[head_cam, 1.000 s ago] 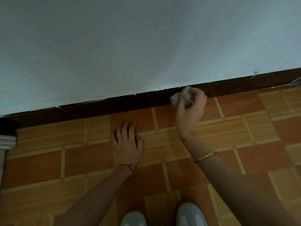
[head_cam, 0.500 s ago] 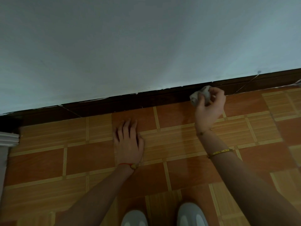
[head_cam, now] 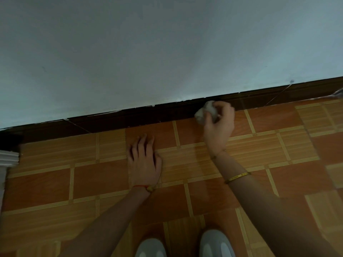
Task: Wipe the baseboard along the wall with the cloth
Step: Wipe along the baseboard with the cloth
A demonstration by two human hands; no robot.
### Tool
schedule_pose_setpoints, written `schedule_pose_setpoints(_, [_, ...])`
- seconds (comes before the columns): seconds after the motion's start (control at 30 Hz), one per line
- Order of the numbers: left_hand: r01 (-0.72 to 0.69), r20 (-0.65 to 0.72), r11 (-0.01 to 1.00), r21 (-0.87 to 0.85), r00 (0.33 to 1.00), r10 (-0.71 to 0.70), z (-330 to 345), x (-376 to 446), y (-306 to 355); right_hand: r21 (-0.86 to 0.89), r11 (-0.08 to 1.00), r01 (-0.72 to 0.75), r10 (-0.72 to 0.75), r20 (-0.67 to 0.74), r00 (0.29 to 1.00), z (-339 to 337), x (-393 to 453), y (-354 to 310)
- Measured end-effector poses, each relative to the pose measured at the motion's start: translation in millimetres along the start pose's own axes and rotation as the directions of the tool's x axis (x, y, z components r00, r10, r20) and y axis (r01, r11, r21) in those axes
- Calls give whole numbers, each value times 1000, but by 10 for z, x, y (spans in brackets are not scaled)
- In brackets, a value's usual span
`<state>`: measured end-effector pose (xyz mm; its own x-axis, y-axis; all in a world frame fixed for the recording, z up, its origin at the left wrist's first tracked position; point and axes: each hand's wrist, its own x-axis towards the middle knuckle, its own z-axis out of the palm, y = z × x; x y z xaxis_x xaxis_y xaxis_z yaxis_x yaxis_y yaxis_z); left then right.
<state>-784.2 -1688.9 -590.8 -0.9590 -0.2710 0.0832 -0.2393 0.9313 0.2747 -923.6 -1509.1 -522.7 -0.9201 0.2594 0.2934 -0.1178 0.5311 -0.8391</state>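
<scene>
the right hand [head_cam: 219,125] grips a balled white cloth [head_cam: 206,113] against the dark baseboard [head_cam: 130,117]; the left hand [head_cam: 144,162] lies flat, fingers spread, on the floor [head_cam: 92,179].

The wall [head_cam: 167,49] is a plain pale blue-grey. Below it the baseboard [head_cam: 130,117] is very dark brown, almost black, with thin white flecks along its top edge. The floor [head_cam: 100,180] carries a wood-grain pattern of reddish-orange and lighter tan rectangles, divided by narrow striped yellow bands. The cloth [head_cam: 206,111] is off-white. A red string bracelet [head_cam: 142,186] circles the left wrist, a yellow band [head_cam: 238,176] the right forearm. The shoes [head_cam: 215,243] are light grey. At the floor's left edge the moulding [head_cam: 8,157] is white.
</scene>
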Motion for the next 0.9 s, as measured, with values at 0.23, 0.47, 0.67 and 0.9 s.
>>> schedule_pose_setpoints(0.23, [0, -5, 1000, 6, 1000, 0, 16, -8, -6, 48, 999, -26, 32, -125, 992, -96, 115, -50])
schedule_pose_setpoints(0.47, [-12, -17, 1000, -5, 1000, 12, 18, -6, -3, 21, 975, 223, -220, 276, 936, 128, -205, -211])
schedule_pose_setpoints(0.67, [-5, 2, 1000, -4, 1000, 5, 8, -8, -9, -139, 944, 298, -220, 409, 886, -7, -87, 233])
schedule_pose_setpoints(0.9, [2, 5, 1000, -3, 1000, -2, 14, -2, 0, -221, 954, 204, -126, 324, 938, -92, -40, 417])
